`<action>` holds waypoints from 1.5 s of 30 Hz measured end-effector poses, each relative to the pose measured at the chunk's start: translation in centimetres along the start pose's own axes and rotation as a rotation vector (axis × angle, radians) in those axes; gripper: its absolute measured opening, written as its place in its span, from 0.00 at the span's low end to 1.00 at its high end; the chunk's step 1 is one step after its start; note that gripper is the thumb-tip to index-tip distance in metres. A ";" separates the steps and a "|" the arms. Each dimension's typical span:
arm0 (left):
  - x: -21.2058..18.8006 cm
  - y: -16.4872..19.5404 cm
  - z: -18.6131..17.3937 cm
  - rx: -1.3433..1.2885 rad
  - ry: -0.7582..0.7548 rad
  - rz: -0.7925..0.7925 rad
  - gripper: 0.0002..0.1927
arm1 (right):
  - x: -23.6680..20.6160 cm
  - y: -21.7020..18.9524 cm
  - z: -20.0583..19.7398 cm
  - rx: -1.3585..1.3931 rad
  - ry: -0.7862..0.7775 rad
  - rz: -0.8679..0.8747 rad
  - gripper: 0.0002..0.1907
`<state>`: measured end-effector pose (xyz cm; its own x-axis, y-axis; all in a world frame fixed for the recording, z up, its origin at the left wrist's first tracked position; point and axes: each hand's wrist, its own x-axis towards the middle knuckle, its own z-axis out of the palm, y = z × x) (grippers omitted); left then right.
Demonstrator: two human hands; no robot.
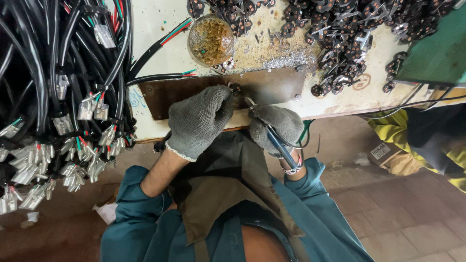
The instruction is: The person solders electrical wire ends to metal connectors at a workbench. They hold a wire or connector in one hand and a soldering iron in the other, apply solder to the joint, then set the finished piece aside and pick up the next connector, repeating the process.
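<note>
Both of my hands wear grey knit gloves. My left hand [198, 120] pinches a small dark round part [235, 88] against a brown metal plate [272, 85] on the bench edge. My right hand [276, 125] grips a soldering iron [275, 140] with a blue handle, its thin tip angled up-left toward the small part. The part is mostly hidden by my left fingers.
A thick bundle of black cables with white connectors [63, 97] hangs at the left. A round container of brownish flux [211, 40] sits behind the plate. A heap of several small dark round parts [340, 34] covers the bench's far right. A green box [437, 53] stands at right.
</note>
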<state>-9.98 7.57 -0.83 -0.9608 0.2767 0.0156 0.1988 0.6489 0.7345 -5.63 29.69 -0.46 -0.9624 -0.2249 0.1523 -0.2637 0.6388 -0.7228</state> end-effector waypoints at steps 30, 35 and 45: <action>-0.3 0.3 1.7 0.145 -0.067 -0.053 0.13 | 0.0 0.9 0.2 0.077 -0.040 0.021 0.11; -0.3 0.2 1.8 0.151 -0.055 -0.068 0.11 | 0.2 0.8 0.1 0.057 -0.061 -0.001 0.10; -0.8 -0.1 1.6 0.106 -0.055 -0.027 0.18 | 1.1 0.6 -0.1 0.106 -0.144 -0.033 0.10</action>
<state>-8.94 8.47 -2.03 -0.9545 0.2951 -0.0424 0.1956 0.7272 0.6580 -6.88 29.84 -0.64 -0.9321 -0.3523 0.0844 -0.2791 0.5498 -0.7873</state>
